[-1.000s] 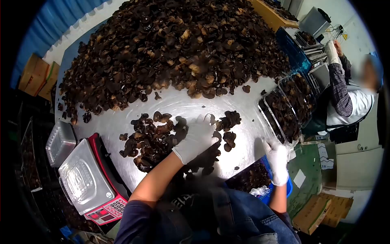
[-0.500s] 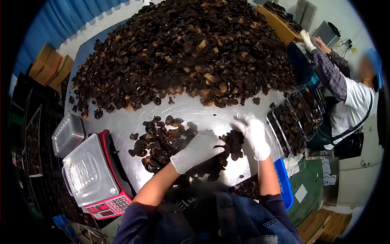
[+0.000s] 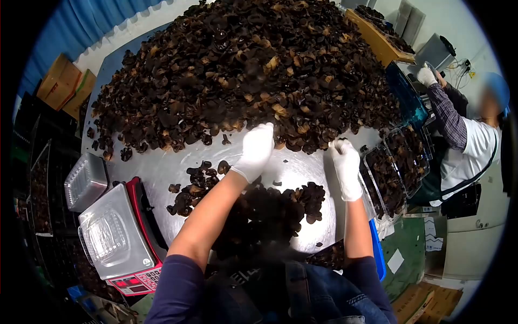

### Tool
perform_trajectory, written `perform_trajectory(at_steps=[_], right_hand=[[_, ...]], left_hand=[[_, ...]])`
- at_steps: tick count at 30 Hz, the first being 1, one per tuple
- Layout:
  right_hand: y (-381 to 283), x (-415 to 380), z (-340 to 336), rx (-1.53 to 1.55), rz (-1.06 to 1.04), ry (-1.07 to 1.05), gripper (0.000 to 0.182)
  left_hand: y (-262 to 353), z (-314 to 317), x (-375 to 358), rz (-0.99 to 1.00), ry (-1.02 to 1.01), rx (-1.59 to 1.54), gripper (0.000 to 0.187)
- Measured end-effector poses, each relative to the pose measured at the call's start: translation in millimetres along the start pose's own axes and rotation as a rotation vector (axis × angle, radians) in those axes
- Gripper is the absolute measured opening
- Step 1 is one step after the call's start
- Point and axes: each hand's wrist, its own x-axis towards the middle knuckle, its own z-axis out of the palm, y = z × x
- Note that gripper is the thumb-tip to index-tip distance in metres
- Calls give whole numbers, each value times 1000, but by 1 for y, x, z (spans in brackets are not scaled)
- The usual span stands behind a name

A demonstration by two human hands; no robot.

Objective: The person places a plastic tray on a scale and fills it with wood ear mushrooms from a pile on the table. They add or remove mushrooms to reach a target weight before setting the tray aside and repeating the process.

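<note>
A large heap of dark brown wood ear mushrooms (image 3: 243, 75) covers the far part of the metal table (image 3: 302, 167). Nearer to me lies a smaller spread of wood ear mushrooms (image 3: 259, 210). My left hand (image 3: 257, 150), in a white glove, is at the front edge of the big heap with its fingers curled closed; what they hold, if anything, is hidden. To the right, my gloved right hand (image 3: 346, 168) is closed in a pinch near the heap's right front edge, with a dark bit of wood ear mushroom at its fingertips.
At the left stand a red digital scale (image 3: 121, 232) with a clear plastic tray on it and stacked clear trays (image 3: 86, 181). Filled clear trays (image 3: 386, 173) line the right edge, above a blue basket (image 3: 377, 254). A co-worker (image 3: 464, 129) stands at the right.
Both my hands have moved away from the small spread, forward to the edge of the big heap. The co-worker's hands have shifted slightly down and right.
</note>
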Motion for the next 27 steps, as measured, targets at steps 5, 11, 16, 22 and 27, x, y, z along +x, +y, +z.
perform_trajectory(at_steps=[5,11,16,22,27], right_hand=[[-14,-23,-4,151,-93,-19,11],[-19,-10,43,-96,-281,-40,34],[-36,-46,-55,-262,-129,-431,20],[-10,-103,-162,-285,36,-745,47],[-19,-49,-73,-8,-15,-235,43]], left_hand=[[-8,-15,-19,-14,100,-53,16],[-10,-38,-50,-19,-212,-72,15],[8,-79,-52,-53,-517,-183,22],[-2,-16,-26,79,-36,-142,18],[23,8,-1,7,-70,131,18]])
